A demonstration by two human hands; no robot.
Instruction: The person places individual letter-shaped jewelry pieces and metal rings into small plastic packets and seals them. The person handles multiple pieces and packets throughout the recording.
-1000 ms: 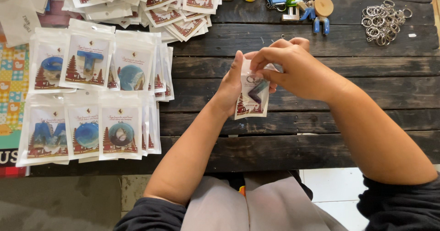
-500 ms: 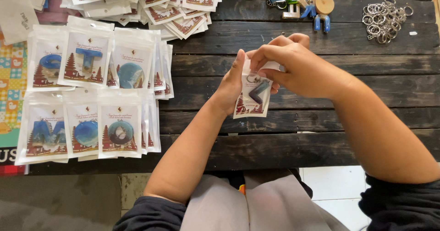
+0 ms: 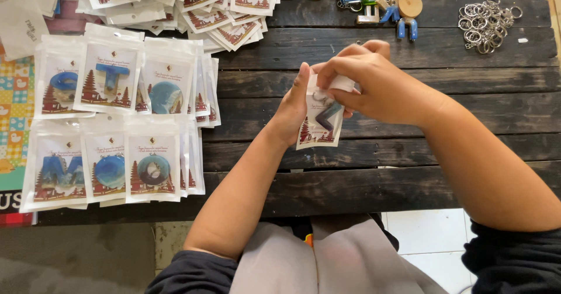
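Pouch [image 3: 318, 127], light, thin and slippery, is pinched at its top by right hand [image 3: 374, 87]; left hand [image 3: 292, 110] grips its edge above the table [image 3: 409, 154]

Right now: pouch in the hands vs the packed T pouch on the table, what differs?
The held pouch is lifted off the table, pinched at its top by the left hand and right hand; the T pouch lies flat in the rows. The held pouch sits tilted, the T pouch nearly straight. The held pouch shows a dark angular piece with a ring, the T pouch a blue letter. Both are small clear pouches with white, red-printed cards.
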